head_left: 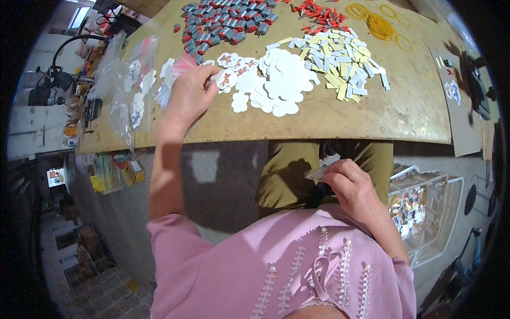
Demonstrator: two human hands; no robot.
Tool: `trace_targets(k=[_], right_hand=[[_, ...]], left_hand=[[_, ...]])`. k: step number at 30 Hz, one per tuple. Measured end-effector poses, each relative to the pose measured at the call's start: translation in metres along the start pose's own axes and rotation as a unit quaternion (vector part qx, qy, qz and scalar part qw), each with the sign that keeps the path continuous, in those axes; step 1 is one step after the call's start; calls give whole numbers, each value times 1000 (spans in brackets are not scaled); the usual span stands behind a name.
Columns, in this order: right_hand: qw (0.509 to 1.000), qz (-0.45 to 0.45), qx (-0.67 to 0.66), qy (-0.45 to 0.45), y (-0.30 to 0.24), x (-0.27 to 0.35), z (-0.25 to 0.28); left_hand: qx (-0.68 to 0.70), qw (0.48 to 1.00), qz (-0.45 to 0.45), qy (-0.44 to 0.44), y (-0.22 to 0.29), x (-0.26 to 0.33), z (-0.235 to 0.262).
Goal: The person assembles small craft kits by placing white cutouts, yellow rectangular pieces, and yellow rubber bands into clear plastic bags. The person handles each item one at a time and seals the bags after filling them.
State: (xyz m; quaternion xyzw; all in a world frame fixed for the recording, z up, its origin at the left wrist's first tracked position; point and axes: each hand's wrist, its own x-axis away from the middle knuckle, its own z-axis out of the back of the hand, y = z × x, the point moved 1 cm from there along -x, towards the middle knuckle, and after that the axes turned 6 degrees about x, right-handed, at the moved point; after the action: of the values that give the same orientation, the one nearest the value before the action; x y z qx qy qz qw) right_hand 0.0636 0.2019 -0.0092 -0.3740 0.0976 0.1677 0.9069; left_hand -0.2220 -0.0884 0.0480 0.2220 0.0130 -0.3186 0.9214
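Note:
My left hand (pixel 192 97) reaches over the table, its thumb and fingers pinched at the edge of a white paper cutout (pixel 217 76). Beside its fingertips lie several cutouts with a reddish-brown printed figure (pixel 228 80). To their right is a heap of plain white cloud-shaped cutouts (pixel 287 80). Above my lap, my right hand (pixel 350 186) is closed on a small clear plastic bag (pixel 319 173); something whitish shows at its top, too small to name. Pink-edged clear bags (pixel 183 65) lie partly hidden behind my left hand.
On the table (pixel 372 119) are grey-and-red small parts (pixel 228 24), red clips (pixel 321 18), pale yellow and white strips (pixel 345 64) and yellow rubber bands (pixel 380 26). Larger plastic bags (pixel 125 101) lie at the left edge. A white basket (pixel 425 212) of filled packets stands low at right.

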Motion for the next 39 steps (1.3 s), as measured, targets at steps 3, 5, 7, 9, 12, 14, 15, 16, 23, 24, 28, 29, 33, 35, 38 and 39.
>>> trace_targets(k=[3, 5, 7, 9, 12, 14, 15, 16, 23, 24, 28, 29, 33, 35, 38, 39], right_hand=[[1000, 2, 17, 9, -3, -1, 2], [999, 18, 32, 22, -2, -4, 1], [998, 27, 42, 33, -4, -5, 2], [997, 26, 57, 48, -6, -6, 5], [996, 37, 57, 52, -11, -10, 6], [996, 46, 49, 61, -14, -14, 4], [996, 47, 44, 63, -17, -15, 3], [996, 48, 40, 66, -18, -15, 3], [998, 33, 30, 50, -18, -8, -1], [998, 30, 34, 53, -17, -7, 0], [997, 22, 31, 62, -14, -4, 2], [997, 25, 22, 63, -13, -3, 1], [998, 24, 7, 57, -9, 0, 4], [998, 17, 12, 59, -8, 3, 6], [997, 6, 17, 80, -3, 8, 9], [996, 0, 12, 86, -2, 9, 9]], left_hand=[[-61, 992, -54, 92, -6, 11, -20], [-42, 985, -72, 151, -11, 17, -22], [10, 980, -40, 194, 0, 32, -27], [115, 978, 72, 156, 44, 53, -25], [291, 955, -21, 53, 124, 86, -38], [397, 916, -54, 0, 155, 97, -50], [408, 912, -19, -21, 167, 103, -55], [370, 929, -20, -9, 171, 107, -63], [209, 974, -88, -25, 173, 106, -69], [227, 971, -68, -33, 173, 105, -64], [251, 962, -90, -64, 171, 102, -57], [243, 961, -117, -68, 169, 102, -60], [180, 966, -160, -96, 165, 103, -77], [222, 961, -143, -79, 166, 98, -75], [252, 953, -143, -88, 177, 82, -74], [253, 950, -147, -104, 177, 78, -80]])
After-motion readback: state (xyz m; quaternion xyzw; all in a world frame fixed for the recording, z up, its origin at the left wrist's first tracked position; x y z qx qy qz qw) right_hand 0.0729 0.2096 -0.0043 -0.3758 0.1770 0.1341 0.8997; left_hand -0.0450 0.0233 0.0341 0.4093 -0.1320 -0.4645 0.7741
